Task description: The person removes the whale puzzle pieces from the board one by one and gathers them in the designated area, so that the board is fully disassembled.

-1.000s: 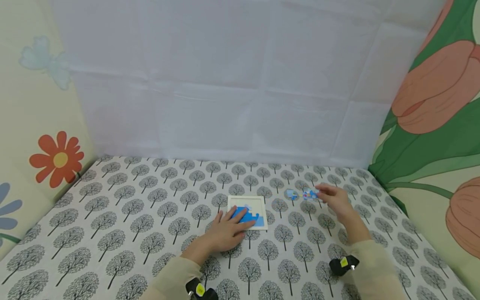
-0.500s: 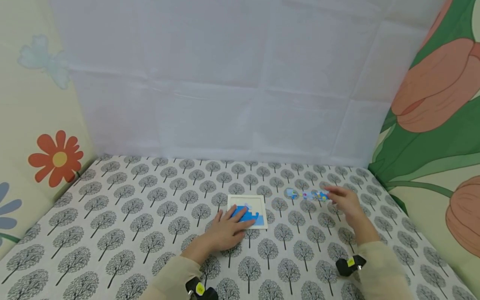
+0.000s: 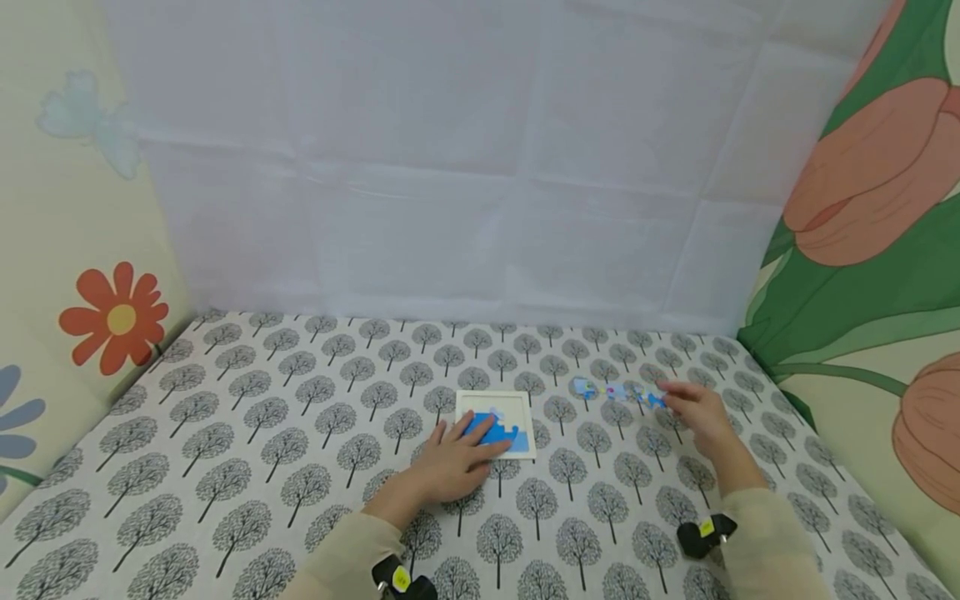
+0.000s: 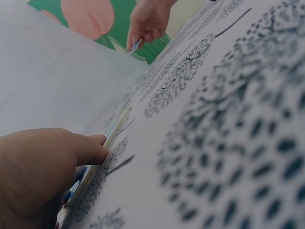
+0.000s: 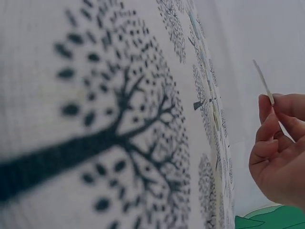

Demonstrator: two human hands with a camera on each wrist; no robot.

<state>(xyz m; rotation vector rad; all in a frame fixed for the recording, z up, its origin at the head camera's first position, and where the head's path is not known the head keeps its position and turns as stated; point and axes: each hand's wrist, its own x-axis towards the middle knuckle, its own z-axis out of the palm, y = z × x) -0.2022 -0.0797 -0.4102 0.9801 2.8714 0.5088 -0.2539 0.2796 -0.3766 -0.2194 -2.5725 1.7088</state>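
Observation:
A small white-framed puzzle tray [image 3: 495,400] lies on the tree-print cloth, its lower part filled with blue pieces [image 3: 497,432]. My left hand [image 3: 453,462] rests over its lower left, fingers spread across the blue part. In the left wrist view the thumb [image 4: 93,150] lies along the frame's edge. To the right, my right hand [image 3: 693,408] pinches a flat blue puzzle piece [image 3: 654,401] between thumb and fingers. The right wrist view shows this thin piece [image 5: 263,82] edge-on, raised above the cloth.
Loose blue and multicoloured puzzle pieces [image 3: 597,390] lie in a row right of the tray, just left of the right hand. A white sheet [image 3: 420,208] hangs behind the table, with flower-painted panels on both sides.
My right hand has moved to the right along the row of loose pieces, and a blue piece now shows at its fingertips. The left hand stays on the tray.

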